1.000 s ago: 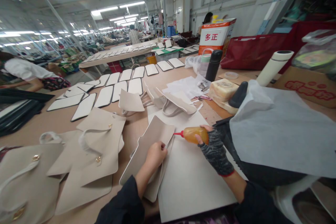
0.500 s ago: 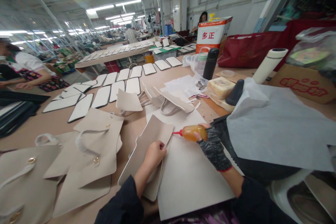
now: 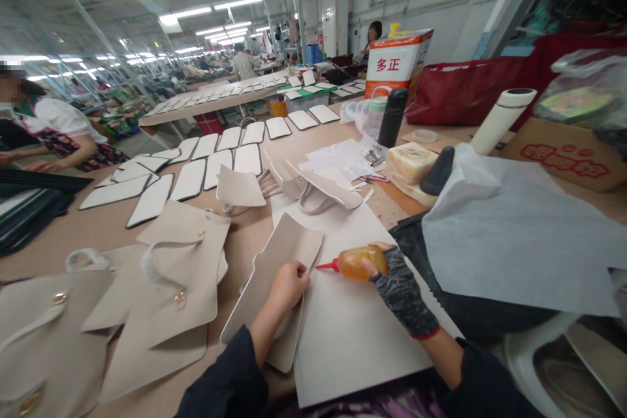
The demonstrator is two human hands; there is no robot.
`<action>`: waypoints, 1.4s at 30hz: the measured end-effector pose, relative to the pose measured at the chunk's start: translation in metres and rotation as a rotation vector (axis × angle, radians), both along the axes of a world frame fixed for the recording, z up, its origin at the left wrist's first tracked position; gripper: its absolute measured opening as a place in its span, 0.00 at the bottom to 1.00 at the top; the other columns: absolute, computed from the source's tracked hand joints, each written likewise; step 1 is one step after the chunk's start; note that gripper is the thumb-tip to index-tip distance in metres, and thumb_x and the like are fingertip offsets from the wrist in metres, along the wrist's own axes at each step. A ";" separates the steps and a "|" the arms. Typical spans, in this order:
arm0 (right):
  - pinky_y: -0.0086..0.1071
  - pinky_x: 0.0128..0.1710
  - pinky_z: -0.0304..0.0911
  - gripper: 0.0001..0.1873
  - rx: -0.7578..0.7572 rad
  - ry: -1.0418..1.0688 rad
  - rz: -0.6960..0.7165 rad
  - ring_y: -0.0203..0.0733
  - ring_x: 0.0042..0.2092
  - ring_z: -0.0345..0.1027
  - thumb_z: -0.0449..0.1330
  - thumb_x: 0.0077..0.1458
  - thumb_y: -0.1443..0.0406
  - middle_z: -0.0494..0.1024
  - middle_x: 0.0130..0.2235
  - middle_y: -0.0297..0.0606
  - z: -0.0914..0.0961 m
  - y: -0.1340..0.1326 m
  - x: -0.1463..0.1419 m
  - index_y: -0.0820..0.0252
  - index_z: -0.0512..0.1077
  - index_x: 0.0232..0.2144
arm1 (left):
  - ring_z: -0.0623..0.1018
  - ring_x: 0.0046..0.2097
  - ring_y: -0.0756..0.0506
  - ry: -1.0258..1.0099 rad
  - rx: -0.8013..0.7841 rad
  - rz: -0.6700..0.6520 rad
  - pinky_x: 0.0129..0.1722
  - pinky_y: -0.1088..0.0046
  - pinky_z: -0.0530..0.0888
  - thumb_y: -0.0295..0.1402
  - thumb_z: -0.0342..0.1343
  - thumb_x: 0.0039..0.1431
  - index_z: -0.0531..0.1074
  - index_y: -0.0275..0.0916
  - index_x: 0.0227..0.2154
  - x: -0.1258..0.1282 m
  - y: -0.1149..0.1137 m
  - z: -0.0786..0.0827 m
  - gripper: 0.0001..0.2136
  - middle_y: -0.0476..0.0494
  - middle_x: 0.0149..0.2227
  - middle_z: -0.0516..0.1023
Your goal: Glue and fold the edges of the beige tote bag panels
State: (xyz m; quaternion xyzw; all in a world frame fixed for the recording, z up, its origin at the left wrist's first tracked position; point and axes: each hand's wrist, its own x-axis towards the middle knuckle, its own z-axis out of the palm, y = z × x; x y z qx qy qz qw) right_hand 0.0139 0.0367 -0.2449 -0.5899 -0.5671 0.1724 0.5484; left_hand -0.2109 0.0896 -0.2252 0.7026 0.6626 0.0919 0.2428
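In my right hand (image 3: 385, 268), which wears a dark grey fingerless glove, is a squeeze bottle (image 3: 360, 264) of amber liquid. Its red nozzle points left at the edge of a folded beige bag panel (image 3: 281, 255). My bare left hand (image 3: 290, 284) pinches that panel near its right edge, fingers closed on it. The panel lies partly over a large pale sheet (image 3: 353, 333). Beyond it, further beige panels with handles (image 3: 328, 189) rest on the table.
Beige bag panels with handles (image 3: 183, 255) overlap on the left. White dark-edged pieces (image 3: 191, 179) lie in rows behind them. On the right stand a black thermos (image 3: 393, 119), a white flask (image 3: 504, 121), a yellowish block (image 3: 410, 163) and a tin (image 3: 392, 65). A co-worker (image 3: 63, 121) is far left.
My right hand and the bottle have moved slightly down toward me, and the nozzle tip sits lower along the panel's edge. My left hand keeps its hold on the panel.
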 end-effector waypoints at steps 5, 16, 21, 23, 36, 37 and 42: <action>0.41 0.44 0.65 0.16 -0.027 0.039 0.012 0.45 0.42 0.67 0.54 0.54 0.57 0.70 0.40 0.43 -0.004 -0.013 -0.004 0.58 0.64 0.42 | 0.73 0.30 0.49 -0.010 0.012 -0.005 0.29 0.76 0.63 0.24 0.50 0.46 0.74 0.33 0.30 -0.001 0.000 -0.001 0.10 0.44 0.27 0.76; 0.39 0.44 0.65 0.17 -0.100 0.065 0.058 0.44 0.42 0.66 0.54 0.53 0.56 0.70 0.40 0.42 -0.009 -0.037 -0.016 0.58 0.63 0.42 | 0.73 0.30 0.49 -0.019 0.014 -0.005 0.29 0.76 0.64 0.24 0.50 0.46 0.74 0.33 0.31 -0.001 -0.001 -0.001 0.10 0.43 0.28 0.76; 0.38 0.44 0.65 0.16 -0.115 0.038 0.067 0.43 0.42 0.67 0.54 0.53 0.56 0.70 0.40 0.41 -0.006 -0.048 -0.022 0.58 0.64 0.42 | 0.72 0.30 0.49 -0.023 0.009 -0.003 0.29 0.77 0.64 0.24 0.50 0.46 0.74 0.33 0.31 -0.001 0.000 -0.004 0.10 0.44 0.27 0.76; 0.38 0.44 0.65 0.15 -0.130 0.047 0.071 0.44 0.42 0.67 0.54 0.53 0.57 0.71 0.40 0.40 -0.004 -0.052 -0.025 0.57 0.64 0.41 | 0.72 0.30 0.49 -0.023 0.009 0.000 0.29 0.77 0.64 0.24 0.50 0.46 0.74 0.33 0.31 -0.001 0.000 -0.005 0.10 0.44 0.27 0.76; 0.40 0.45 0.65 0.15 -0.241 0.164 0.162 0.45 0.43 0.67 0.55 0.52 0.56 0.72 0.40 0.41 -0.005 -0.072 -0.036 0.55 0.64 0.42 | 0.72 0.30 0.49 -0.026 0.020 -0.014 0.29 0.76 0.63 0.24 0.50 0.46 0.74 0.34 0.30 -0.001 -0.001 -0.005 0.09 0.46 0.26 0.75; 0.40 0.45 0.65 0.16 -0.250 0.178 0.171 0.45 0.43 0.67 0.56 0.52 0.56 0.72 0.40 0.41 -0.006 -0.071 -0.035 0.55 0.64 0.41 | 0.72 0.30 0.49 -0.025 0.022 -0.018 0.29 0.76 0.64 0.24 0.50 0.46 0.74 0.34 0.30 -0.001 -0.001 -0.005 0.09 0.45 0.26 0.75; 0.43 0.41 0.66 0.18 -0.321 0.348 0.224 0.48 0.39 0.68 0.59 0.46 0.54 0.73 0.36 0.40 0.000 -0.056 -0.019 0.57 0.67 0.37 | 0.73 0.31 0.48 -0.037 0.033 -0.068 0.31 0.75 0.65 0.26 0.50 0.50 0.74 0.34 0.31 -0.003 -0.005 -0.002 0.08 0.45 0.28 0.75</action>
